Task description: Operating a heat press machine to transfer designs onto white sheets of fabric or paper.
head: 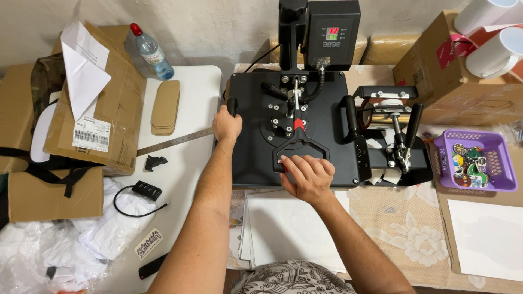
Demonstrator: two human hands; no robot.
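A black heat press (327, 117) stands on the table with its flat top plate closed down and a control box at the back. My left hand (226, 125) grips the left edge of the plate, beside a small side handle. My right hand (306, 174) is closed around the press's front lever handle (298, 148), which has a red mark. A stack of white sheets (289, 228) lies in front of the press, just below my right wrist.
A mug press (393, 136) sits right of the heat press, then a purple basket (504, 163) of round badges. Cardboard boxes (103, 109), a water bottle (152, 53), a metal ruler (173, 142), a black cabled hub (146, 190) and white cloth lie left. White mugs (490, 51) top a right box.
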